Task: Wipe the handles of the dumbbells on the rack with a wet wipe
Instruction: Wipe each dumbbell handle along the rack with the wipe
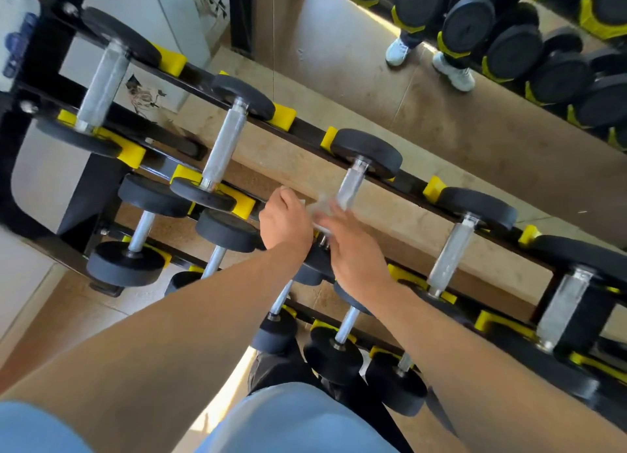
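The rack (307, 126), a black steel frame with yellow cradles (130, 152), ran diagonally from the far left to the near right, with an upper tier and a lower tier nearer to me. Beyond it, a wall mirror (390, 79) reflected further dumbbells and a pair of white shoes (453, 72). The upper tier carried five dumbbells with thick silver handles and black round heads; the third dumbbell (368, 152) from the left sat in the middle of the scene. The lower tier held smaller dumbbells (135, 249) with thin chrome handles. My two bare forearms reached forward from the near edge, above my blue sleeves (291, 422). My left hand (286, 220) was positioned just left of the near end of the third dumbbell's handle (351, 184), fingers curled downward and gripping one edge of the wet wipe (320, 213). My right hand (353, 249) was positioned just beside it on the right, fingers extended toward the handle and lying against the wipe. The wet wipe, pale and blurred by motion, lay between the two hands at the near end of that handle; I could not tell whether it was touching the metal. The near head of that dumbbell was hidden under my hands.
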A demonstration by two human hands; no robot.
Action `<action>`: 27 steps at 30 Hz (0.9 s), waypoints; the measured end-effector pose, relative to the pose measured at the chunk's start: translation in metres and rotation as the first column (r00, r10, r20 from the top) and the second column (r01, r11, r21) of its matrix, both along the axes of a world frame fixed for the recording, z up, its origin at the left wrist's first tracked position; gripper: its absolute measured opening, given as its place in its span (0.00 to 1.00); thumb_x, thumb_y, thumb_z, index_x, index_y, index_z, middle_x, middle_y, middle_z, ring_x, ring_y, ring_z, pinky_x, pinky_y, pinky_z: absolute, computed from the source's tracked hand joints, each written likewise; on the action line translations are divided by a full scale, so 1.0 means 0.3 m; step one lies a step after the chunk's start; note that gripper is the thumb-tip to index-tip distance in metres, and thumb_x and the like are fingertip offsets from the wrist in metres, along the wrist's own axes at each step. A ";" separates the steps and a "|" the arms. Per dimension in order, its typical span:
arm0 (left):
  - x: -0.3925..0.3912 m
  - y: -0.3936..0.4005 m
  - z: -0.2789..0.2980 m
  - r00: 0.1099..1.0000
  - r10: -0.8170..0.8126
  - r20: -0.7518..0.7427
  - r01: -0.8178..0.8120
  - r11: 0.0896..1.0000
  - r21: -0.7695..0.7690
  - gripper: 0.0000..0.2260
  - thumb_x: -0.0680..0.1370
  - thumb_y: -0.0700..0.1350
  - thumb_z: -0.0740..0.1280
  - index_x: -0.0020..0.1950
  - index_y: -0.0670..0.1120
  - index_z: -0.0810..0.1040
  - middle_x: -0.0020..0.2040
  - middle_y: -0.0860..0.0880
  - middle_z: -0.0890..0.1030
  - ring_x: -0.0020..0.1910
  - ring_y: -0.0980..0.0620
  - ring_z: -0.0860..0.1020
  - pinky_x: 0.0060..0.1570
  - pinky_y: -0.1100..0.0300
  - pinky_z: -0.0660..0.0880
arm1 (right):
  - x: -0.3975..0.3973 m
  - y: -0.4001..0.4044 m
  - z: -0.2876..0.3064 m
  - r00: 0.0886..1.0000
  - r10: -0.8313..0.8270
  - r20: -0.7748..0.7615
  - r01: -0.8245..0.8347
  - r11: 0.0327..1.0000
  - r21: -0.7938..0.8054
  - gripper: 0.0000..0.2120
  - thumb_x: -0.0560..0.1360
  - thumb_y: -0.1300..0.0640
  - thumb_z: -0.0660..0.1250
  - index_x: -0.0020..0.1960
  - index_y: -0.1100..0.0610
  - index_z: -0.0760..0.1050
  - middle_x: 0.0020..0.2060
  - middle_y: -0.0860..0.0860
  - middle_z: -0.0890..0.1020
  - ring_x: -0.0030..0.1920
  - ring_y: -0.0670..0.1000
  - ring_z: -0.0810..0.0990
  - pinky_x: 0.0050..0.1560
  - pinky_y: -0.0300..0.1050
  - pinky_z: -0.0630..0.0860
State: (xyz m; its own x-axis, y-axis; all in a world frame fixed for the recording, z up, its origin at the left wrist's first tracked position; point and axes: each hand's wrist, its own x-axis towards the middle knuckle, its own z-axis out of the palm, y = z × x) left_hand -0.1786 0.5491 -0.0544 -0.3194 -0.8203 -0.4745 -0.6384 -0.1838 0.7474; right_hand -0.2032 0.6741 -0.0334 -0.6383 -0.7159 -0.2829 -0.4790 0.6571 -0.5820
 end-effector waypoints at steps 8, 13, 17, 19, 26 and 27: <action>-0.001 0.002 -0.006 1.000 -0.012 -0.012 0.012 1.000 0.023 0.18 0.83 0.47 0.51 0.36 0.50 0.70 0.38 0.47 0.76 0.39 0.45 0.75 0.40 0.52 0.72 | -0.040 0.062 0.149 0.935 -0.290 0.205 0.240 0.941 0.237 0.17 0.86 0.54 0.53 0.72 0.55 0.70 0.65 0.52 0.78 0.65 0.53 0.75 0.61 0.46 0.69; -0.002 0.002 0.003 1.000 -0.018 0.005 0.018 1.000 0.017 0.17 0.84 0.46 0.50 0.38 0.47 0.72 0.37 0.48 0.76 0.35 0.54 0.73 0.36 0.56 0.66 | -0.069 0.037 0.134 0.933 -0.360 -0.001 0.335 0.869 0.365 0.14 0.86 0.55 0.53 0.65 0.55 0.73 0.56 0.54 0.81 0.56 0.54 0.79 0.50 0.45 0.73; -0.003 0.002 0.005 1.000 -0.006 0.001 0.006 1.000 0.024 0.18 0.84 0.47 0.51 0.40 0.47 0.74 0.38 0.47 0.77 0.36 0.53 0.74 0.38 0.57 0.70 | 0.015 -0.022 0.113 0.970 -0.219 0.106 0.160 0.903 0.400 0.07 0.84 0.56 0.57 0.56 0.55 0.73 0.48 0.52 0.80 0.52 0.54 0.80 0.47 0.47 0.77; -0.003 0.002 0.005 1.000 -0.004 -0.003 0.004 1.000 0.027 0.18 0.84 0.46 0.51 0.40 0.46 0.74 0.37 0.49 0.76 0.36 0.54 0.74 0.35 0.59 0.69 | 0.015 -0.013 0.141 0.981 -0.177 0.080 0.134 0.914 0.384 0.07 0.84 0.56 0.57 0.56 0.54 0.73 0.50 0.53 0.81 0.53 0.55 0.80 0.50 0.52 0.79; 0.003 0.004 0.012 1.000 -0.025 0.014 0.024 0.999 0.026 0.18 0.84 0.46 0.50 0.42 0.44 0.74 0.36 0.51 0.74 0.36 0.55 0.73 0.32 0.58 0.66 | -0.103 -0.011 0.253 0.836 -0.537 -0.116 0.531 0.844 -0.076 0.13 0.85 0.56 0.56 0.68 0.53 0.72 0.53 0.48 0.80 0.53 0.50 0.79 0.47 0.43 0.79; 0.003 0.005 0.013 0.999 -0.029 0.014 0.029 0.999 0.024 0.18 0.84 0.45 0.50 0.42 0.44 0.74 0.36 0.51 0.74 0.36 0.56 0.72 0.34 0.57 0.67 | -0.116 -0.021 0.244 0.861 -0.447 -0.242 0.432 0.894 -0.116 0.13 0.84 0.57 0.58 0.68 0.53 0.73 0.53 0.50 0.82 0.55 0.52 0.80 0.51 0.47 0.81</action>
State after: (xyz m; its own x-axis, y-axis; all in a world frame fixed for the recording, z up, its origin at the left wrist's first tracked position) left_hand -0.1776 0.5505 -0.0505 -0.3359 -0.7990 -0.4988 -0.6542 -0.1831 0.7338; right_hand -0.2379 0.6679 0.0399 -0.9349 -0.3533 -0.0351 -0.2846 0.8048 -0.5209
